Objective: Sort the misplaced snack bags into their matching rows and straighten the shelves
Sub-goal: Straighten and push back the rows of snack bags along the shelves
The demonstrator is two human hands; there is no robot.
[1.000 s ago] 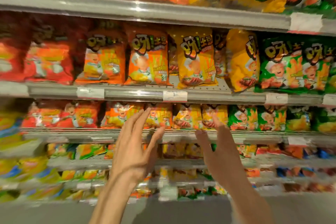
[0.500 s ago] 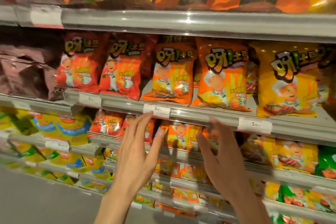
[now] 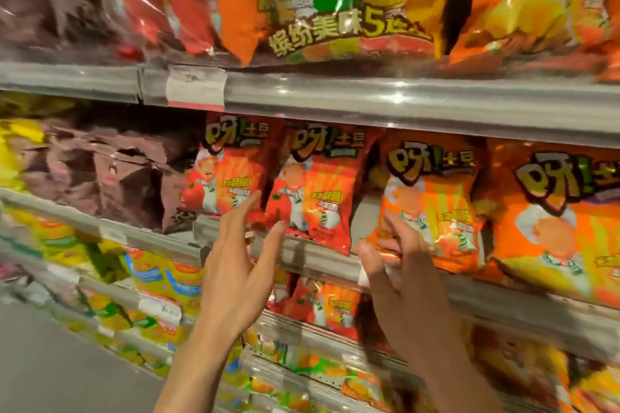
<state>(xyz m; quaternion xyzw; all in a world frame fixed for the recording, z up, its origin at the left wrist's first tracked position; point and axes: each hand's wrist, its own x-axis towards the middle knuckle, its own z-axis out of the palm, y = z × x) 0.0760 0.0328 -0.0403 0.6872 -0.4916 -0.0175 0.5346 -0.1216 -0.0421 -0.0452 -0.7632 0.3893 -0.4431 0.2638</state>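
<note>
Left hand (image 3: 235,265) raised, palm inward, fingers spread wide and empty, fingertips just before the lower edge of a red snack bag (image 3: 231,174). Right hand (image 3: 399,265) beside it, fingers curled loosely against the bottom corner of an orange snack bag (image 3: 432,198); whether pinching or only touching, cannot tell. Second red bag (image 3: 318,188) upright between those two on the middle shelf (image 3: 335,261). Another orange bag (image 3: 567,225) further right, brown bags (image 3: 110,174) to the left. White price tag (image 3: 196,87) on the upper shelf rail (image 3: 402,100).
</note>
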